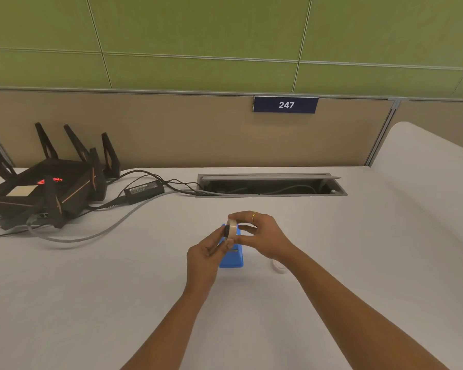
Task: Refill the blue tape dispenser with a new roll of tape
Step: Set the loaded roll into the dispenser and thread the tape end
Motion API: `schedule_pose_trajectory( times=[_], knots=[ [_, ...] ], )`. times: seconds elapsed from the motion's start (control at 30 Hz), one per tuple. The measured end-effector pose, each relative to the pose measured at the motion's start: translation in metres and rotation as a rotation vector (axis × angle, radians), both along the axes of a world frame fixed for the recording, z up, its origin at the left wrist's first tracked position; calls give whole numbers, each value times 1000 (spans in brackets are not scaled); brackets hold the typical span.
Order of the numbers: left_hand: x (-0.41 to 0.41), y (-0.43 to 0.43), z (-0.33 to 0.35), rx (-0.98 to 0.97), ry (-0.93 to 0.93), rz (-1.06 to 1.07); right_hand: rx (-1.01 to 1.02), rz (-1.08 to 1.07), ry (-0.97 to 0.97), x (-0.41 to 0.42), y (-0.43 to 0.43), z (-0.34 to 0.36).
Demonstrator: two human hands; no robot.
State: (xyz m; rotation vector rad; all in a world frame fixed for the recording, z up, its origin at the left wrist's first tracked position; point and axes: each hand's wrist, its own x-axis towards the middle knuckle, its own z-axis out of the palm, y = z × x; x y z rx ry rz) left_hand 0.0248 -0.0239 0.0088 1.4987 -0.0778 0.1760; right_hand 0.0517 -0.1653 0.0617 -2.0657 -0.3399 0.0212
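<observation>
The blue tape dispenser (233, 259) stands on the white table (118, 289), partly hidden behind my hands. Just above it I hold a pale roll of tape (231, 228) upright between both hands. My right hand (259, 236) pinches the roll's rim from the right. My left hand (206, 256) presses a black hub (227, 231) against the roll's left face with thumb and fingers. A second small white ring (278, 267), perhaps a spent core, lies on the table behind my right wrist, mostly hidden.
A black router with several antennas (46, 188) sits at the far left, with a power brick (143, 189) and cables running to an open cable tray (273, 185) in the desk. A tan partition with a "247" sign (285, 104) backs the table.
</observation>
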Motion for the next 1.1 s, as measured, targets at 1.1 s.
schedule_pose_trajectory(
  times=[1.1],
  knots=[
    [30,-13,-8,273,-60,79,156,-81,102,37,4,-11]
  ],
)
